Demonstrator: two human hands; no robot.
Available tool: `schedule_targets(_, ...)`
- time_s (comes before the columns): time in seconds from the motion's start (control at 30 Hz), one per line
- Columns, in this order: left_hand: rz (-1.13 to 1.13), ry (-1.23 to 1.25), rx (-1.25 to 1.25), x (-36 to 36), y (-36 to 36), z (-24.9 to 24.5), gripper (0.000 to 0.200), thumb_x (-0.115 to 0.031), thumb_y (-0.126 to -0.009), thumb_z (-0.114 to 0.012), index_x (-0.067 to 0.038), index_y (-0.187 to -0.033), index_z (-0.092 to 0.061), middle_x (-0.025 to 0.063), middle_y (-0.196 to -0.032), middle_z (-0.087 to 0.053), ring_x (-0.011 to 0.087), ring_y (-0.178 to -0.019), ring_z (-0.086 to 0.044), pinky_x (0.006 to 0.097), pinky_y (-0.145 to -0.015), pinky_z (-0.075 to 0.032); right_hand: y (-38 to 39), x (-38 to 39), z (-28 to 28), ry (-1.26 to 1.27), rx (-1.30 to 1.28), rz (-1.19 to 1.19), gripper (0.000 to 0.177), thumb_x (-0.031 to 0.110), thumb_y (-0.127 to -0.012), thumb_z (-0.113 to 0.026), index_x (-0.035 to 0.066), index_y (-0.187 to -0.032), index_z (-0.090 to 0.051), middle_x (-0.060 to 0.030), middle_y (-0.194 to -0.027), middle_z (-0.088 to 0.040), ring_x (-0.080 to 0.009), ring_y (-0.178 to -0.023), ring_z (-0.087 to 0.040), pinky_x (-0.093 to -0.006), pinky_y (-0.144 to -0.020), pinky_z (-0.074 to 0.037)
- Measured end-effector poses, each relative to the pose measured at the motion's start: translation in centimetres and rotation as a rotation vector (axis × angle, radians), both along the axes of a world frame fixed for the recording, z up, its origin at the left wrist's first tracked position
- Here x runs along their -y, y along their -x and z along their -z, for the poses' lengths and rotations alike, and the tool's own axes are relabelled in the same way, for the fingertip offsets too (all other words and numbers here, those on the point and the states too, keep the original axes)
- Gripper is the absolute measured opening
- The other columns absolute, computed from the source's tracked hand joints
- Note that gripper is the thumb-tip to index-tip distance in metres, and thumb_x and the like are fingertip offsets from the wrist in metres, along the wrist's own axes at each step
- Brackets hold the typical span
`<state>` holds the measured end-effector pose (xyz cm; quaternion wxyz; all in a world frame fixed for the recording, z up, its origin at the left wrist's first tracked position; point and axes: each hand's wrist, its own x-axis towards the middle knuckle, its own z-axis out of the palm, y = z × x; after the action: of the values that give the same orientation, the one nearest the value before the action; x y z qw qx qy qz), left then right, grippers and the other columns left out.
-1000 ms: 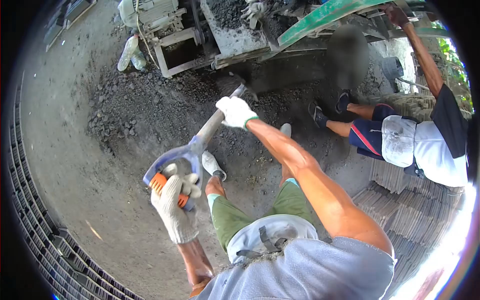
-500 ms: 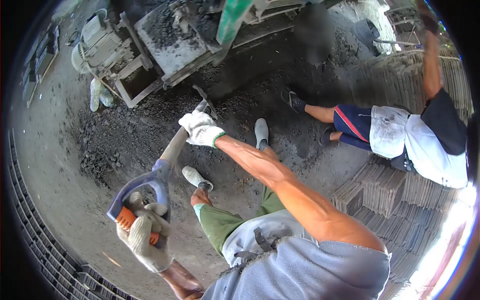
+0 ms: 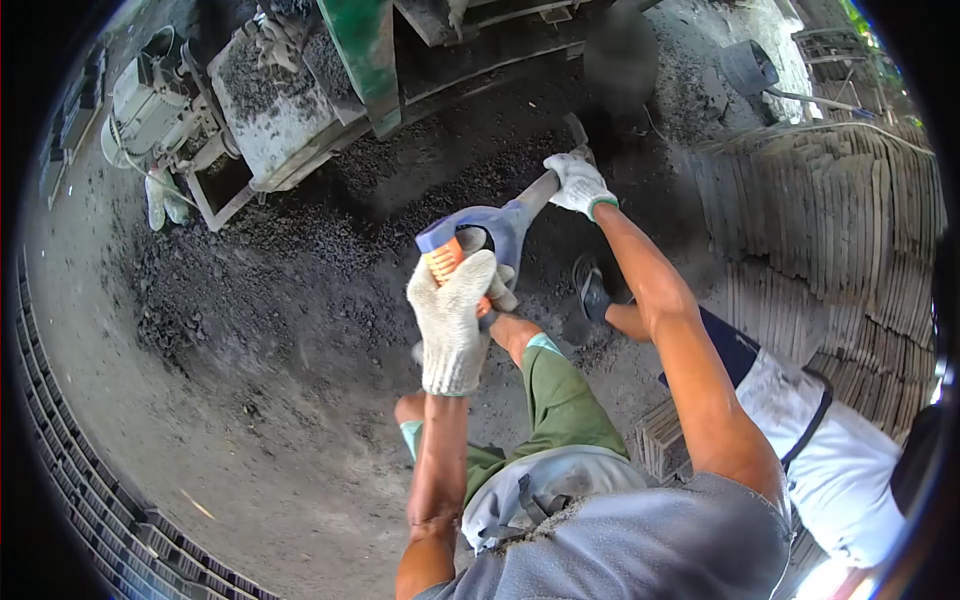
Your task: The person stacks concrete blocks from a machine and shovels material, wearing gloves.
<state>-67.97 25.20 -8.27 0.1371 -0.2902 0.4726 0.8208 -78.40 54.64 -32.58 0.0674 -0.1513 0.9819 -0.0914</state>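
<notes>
D-handle shovel (image 3: 515, 222) is held on a slant over the ground (image 3: 300, 430), with one gloved hand near each end. Starting at the left, loose black crumbs (image 3: 190, 325) are spread about, apart from the tool. Next comes the left hand (image 3: 450, 312), with its fingers wrapped round the orange grip (image 3: 441, 260) at the top. That bar looks hard and bumpy, so it should not slip much, and it seems a good place to push and turn from. To its right, the blue-purple yoke (image 3: 480, 213) looks like stiff plastic that will not bend when you squeeze it. Then comes the shaft (image 3: 541, 192), which looks straight, hard and dusty. Dust could make it a bit slippery, so it wants a firm squeeze. Farther right, the right hand (image 3: 578, 188) is curled round the shaft low down, close to the blade (image 3: 576, 130). That is a smart spot, because the blade end is likely the heavy one. Only a thin bit of the blade shows, so I cannot tell if anything lies on it. The whole tool seems tough and not easy to break. Way over to the right stand piles of thin slabs (image 3: 820, 210), well apart from it
</notes>
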Motion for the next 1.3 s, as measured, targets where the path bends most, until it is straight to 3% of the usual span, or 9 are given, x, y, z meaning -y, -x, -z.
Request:
schedule_targets(0.3,-0.402,0.520,0.031,18.4,-14.0,-8.4,0.023,-0.013,-0.092,-0.064,0.002,-0.108,-0.059,-0.0014,-0.066,-0.055,0.0083,-0.050,-0.058,0.0177,-0.037,-0.039,-9.7,27.2,-8.3,0.087,0.169,-0.176,0.027,0.033,-0.078,-0.069,0.009,-0.087,-0.076,-0.0139,-0.084,-0.072,-0.0299,-0.084,-0.070,-0.0414,-0.081,-0.051)
schedule_targets(0.4,-0.316,0.819,0.204,28.4,-22.1,-13.5,0.037,-0.022,-0.091,-0.067,0.002,-0.118,-0.059,-0.0011,-0.067,-0.052,0.0082,-0.053,-0.050,0.0218,-0.048,-0.042,-15.8,36.0,-11.6,0.366,0.379,-0.389,0.046,0.044,-0.079,-0.071,0.004,-0.103,-0.070,-0.0179,-0.105,-0.068,-0.0330,-0.098,-0.065,-0.0439,-0.090,-0.049)
schedule_targets(0.47,-0.134,1.580,0.304,36.3,-26.9,-15.0,0.038,-0.024,-0.091,-0.068,0.004,-0.115,-0.060,0.0059,-0.082,-0.060,0.0143,-0.067,-0.059,0.0298,-0.063,-0.050,-19.9,38.1,-13.0,0.633,0.539,-0.338,0.052,0.044,-0.081,-0.070,0.004,-0.112,-0.064,-0.0194,-0.119,-0.063,-0.0355,-0.104,-0.062,-0.0451,-0.094,-0.048)
schedule_targets(0.57,-0.141,1.917,0.338,39.0,-27.7,-13.5,0.038,-0.024,-0.092,-0.068,0.006,-0.114,-0.061,0.0102,-0.096,-0.064,0.0172,-0.077,-0.062,0.0327,-0.070,-0.052,-21.8,34.7,-15.8,0.919,0.484,-0.162,0.043,0.041,-0.084,-0.067,0.008,-0.112,-0.065,-0.0170,-0.117,-0.065,-0.0350,-0.108,-0.063,-0.0442,-0.096,-0.049)
schedule_targets(0.83,0.035,0.701,0.203,16.9,-12.8,6.0,0.028,-0.016,-0.091,-0.066,0.002,-0.111,-0.068,0.0045,-0.090,-0.067,0.0110,-0.078,-0.061,0.0239,-0.068,-0.048,-10.4,7.4,-11.9,0.514,0.445,0.415,0.045,0.047,-0.088,-0.065,0.007,-0.106,-0.073,-0.0163,-0.105,-0.069,-0.0296,-0.100,-0.066,-0.0425,-0.088,-0.050)
schedule_targets(0.9,0.240,0.795,0.136,12.1,-6.8,10.2,0.027,-0.018,-0.092,-0.067,0.002,-0.110,-0.067,0.0039,-0.088,-0.067,0.0108,-0.074,-0.061,0.0238,-0.063,-0.048,-8.7,-0.5,-2.5,0.777,0.115,0.586,0.038,0.043,-0.085,-0.071,0.006,-0.092,-0.073,-0.0072,-0.072,-0.066,-0.0234,-0.068,-0.064,-0.0400,-0.062,-0.050)
schedule_targets(0.97,0.235,0.655,0.009,8.2,0.2,14.9,0.028,-0.020,-0.093,-0.067,0.003,-0.109,-0.067,0.0040,-0.086,-0.067,0.0097,-0.070,-0.059,0.0250,-0.061,-0.048,-5.6,-7.4,-3.8,0.677,0.437,0.767,0.045,0.041,-0.087,-0.074,0.001,-0.107,-0.069,-0.0052,-0.091,-0.069,-0.0146,-0.074,-0.065,-0.0286,-0.059,-0.053)
schedule_targets(1.17,0.270,0.855,-0.228,-3.0,24.6,21.4,0.033,-0.029,-0.094,-0.063,0.003,-0.101,-0.067,0.0030,-0.077,-0.061,0.0116,-0.068,-0.054,0.0304,-0.062,-0.042,15.3,-20.4,-3.4,0.597,0.347,0.805,0.062,0.057,-0.087,-0.069,-0.002,-0.106,-0.071,-0.0145,-0.100,-0.071,-0.0267,-0.094,-0.067,-0.0406,-0.088,-0.050)
schedule_targets(1.3,0.047,1.171,-0.253,-6.5,40.5,22.2,0.065,-0.046,-0.091,-0.058,0.011,-0.121,-0.058,0.0355,-0.115,-0.063,0.0417,-0.114,-0.062,0.0432,-0.098,-0.046,35.8,-25.0,0.0,0.491,-0.113,0.504,0.079,0.072,-0.085,-0.055,0.000,-0.115,-0.068,-0.0266,-0.113,-0.067,-0.0425,-0.115,-0.060,-0.0444,-0.096,-0.045)
